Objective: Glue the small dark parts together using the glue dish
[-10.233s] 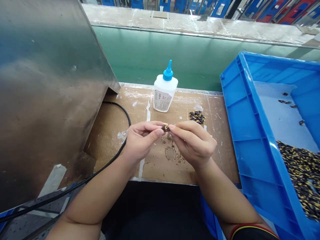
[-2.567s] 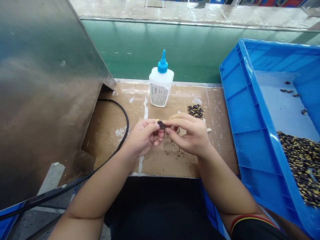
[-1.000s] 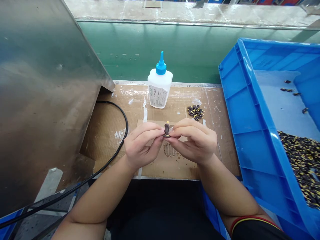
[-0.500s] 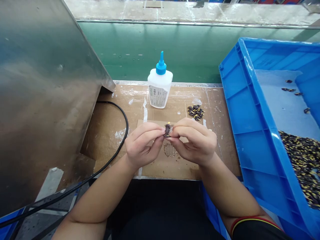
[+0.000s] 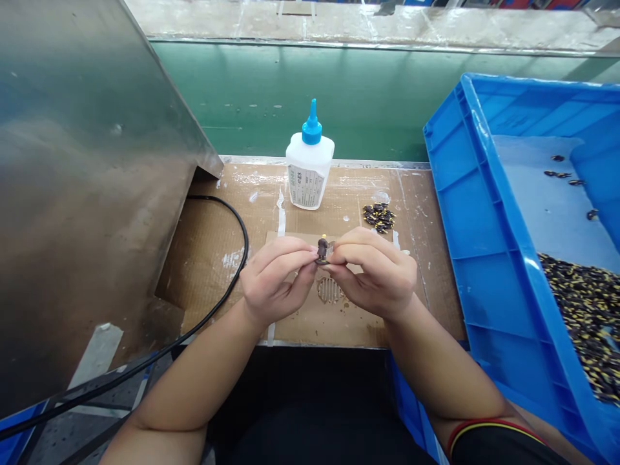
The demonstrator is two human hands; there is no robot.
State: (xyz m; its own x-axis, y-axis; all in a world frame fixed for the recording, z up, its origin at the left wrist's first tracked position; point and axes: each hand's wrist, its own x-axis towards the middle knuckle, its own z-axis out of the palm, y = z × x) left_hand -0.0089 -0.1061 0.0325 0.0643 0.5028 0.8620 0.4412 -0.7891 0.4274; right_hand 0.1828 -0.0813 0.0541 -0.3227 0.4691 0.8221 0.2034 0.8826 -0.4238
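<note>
A small dark figurine with a yellow top stands upright between my fingertips, on what looks like a thin round base. My left hand pinches it from the left with thumb and fingers. From the right, my right hand pinches it the same way. Beneath them lies a cardboard sheet with a round, ribbed worn patch. A little pile of black-and-yellow pieces rests beyond my right hand. Behind my hands stands a white bottle with a blue nozzle cap.
To the right, a blue crate holds many small black-and-yellow pieces. A large metal panel rises at the left, with a black cable curving beside it. A green belt runs behind the table.
The figurine has turned slightly and shifted a touch to the left between my fingers. My right hand has moved slightly left.
</note>
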